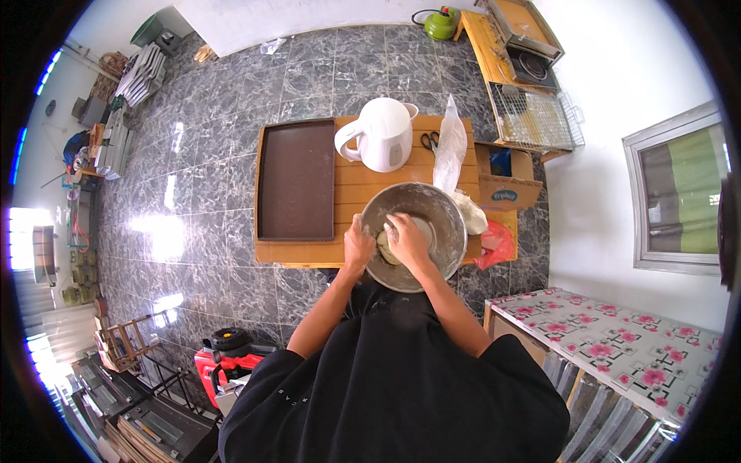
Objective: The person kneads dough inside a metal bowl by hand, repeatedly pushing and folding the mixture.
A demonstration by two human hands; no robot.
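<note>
A round metal bowl (448,231) with whitish smears on its inner wall sits at the front of the wooden table. In its left part lies a lump of pale dough (384,248). My left hand (358,244) is closed around the bowl's left rim, beside the dough. Inside the bowl, my right hand (407,238) has its fingers curled over the dough and grips it. Part of the dough is hidden under those fingers. Just right of the bowl is a plastic bag (469,213) with white contents.
Behind the bowl, a white electric kettle (386,139) stands on the table (293,253), with black scissors (430,140) to its right. A dark baking tray (297,181) fills the table's left side. A red plastic bag (498,245) hangs at the right edge near a cardboard box (509,193).
</note>
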